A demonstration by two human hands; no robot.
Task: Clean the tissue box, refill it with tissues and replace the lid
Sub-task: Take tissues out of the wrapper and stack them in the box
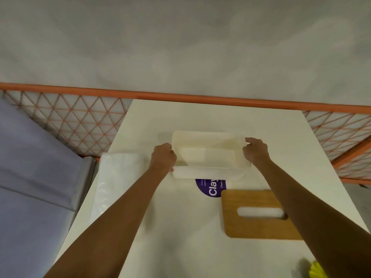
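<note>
White tissue box (210, 152), open and seemingly empty, tilted toward the camera near the middle of a white table (180, 227). Gripped at both short ends: left hand (163, 157) curled around the left wall, right hand (256, 151) pinching the right rim with narrow fingers. Possibly lifted slightly off the table; too blurred to confirm. Wooden lid (259, 214) with slot lying flat just nearer, to the right. Wrapped tissue pack (118, 177) at the table's left edge. Yellow cloth or duster (317, 270) at bottom right. Best handled by keeping both ends level and setting down squarely before wiping inside.
</note>
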